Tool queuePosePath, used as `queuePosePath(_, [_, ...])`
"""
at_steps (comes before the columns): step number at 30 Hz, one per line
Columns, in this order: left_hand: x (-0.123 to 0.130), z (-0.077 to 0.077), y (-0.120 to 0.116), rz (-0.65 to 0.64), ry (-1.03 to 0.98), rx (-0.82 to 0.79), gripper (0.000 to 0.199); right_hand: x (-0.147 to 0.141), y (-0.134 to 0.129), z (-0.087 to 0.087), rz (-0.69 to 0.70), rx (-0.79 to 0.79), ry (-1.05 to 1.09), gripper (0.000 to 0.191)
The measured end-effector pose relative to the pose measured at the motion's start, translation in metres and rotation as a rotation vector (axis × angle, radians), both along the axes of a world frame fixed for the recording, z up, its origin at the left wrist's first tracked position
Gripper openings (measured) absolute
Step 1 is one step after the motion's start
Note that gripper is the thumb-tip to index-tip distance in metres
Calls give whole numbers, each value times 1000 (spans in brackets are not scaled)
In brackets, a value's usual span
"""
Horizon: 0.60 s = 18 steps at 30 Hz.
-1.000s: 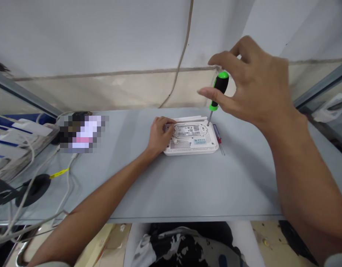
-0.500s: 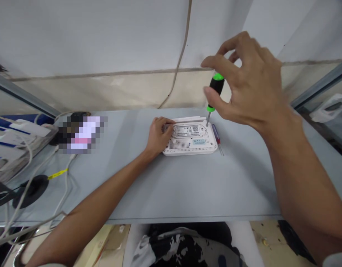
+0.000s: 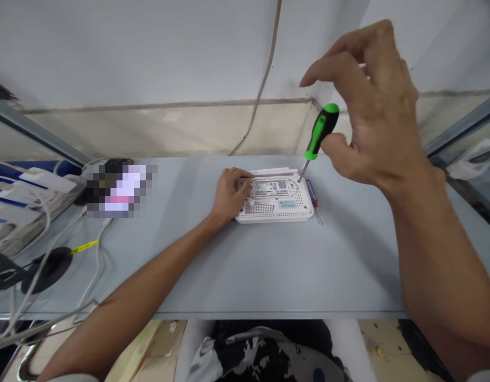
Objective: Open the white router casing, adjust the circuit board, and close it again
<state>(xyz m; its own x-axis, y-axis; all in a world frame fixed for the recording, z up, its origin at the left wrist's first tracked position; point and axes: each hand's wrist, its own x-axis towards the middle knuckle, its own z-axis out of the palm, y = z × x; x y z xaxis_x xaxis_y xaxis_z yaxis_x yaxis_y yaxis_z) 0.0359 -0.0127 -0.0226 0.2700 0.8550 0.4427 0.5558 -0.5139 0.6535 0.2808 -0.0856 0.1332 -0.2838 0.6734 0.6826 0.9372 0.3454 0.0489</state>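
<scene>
A white router-like device lies label side up on the grey-blue table. My left hand grips its left end, fingers curled over the edge. A green and black screwdriver leans to the right, its tip at the device's upper right corner. Beside the handle, my right hand is raised with fingers spread; the thumb touches or nearly touches the handle, and nothing is gripped. A smaller screwdriver with a purple handle lies against the device's right side.
Power adapters in a strip, loose white cables and a black round base occupy the left side. A blurred phone-like item lies nearby. Behind the table, a cable hangs down the wall.
My right hand has moved up and right, its fingers opening wider away from the handle. The green and black screwdriver now tilts further right. My left hand keeps its hold.
</scene>
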Motion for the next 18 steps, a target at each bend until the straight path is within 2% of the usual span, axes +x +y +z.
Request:
queuePosePath(3, [-1, 0, 0, -1, 13, 4, 21, -2, 5, -4, -92, -42, -42, 53])
queuePosePath(6, [-1, 1, 0, -3, 14, -1, 21, -4, 11, -10, -145, -123, -25, 56])
queuePosePath(9, [-1, 0, 1, 0, 7, -3, 21, -5, 11, -9, -77, -192, 26, 46])
queuePosePath(13, [-1, 0, 0, 6, 10, -7, 21, -1, 1, -2, 110, -196, 77, 65])
queuePosePath(16, [0, 1, 0, 6, 16, -7, 21, 1, -3, 1, 94, -105, 68, 70])
queuePosePath(18, [0, 1, 0, 7, 20, -6, 21, 1, -2, 1, 34, -69, 24, 62])
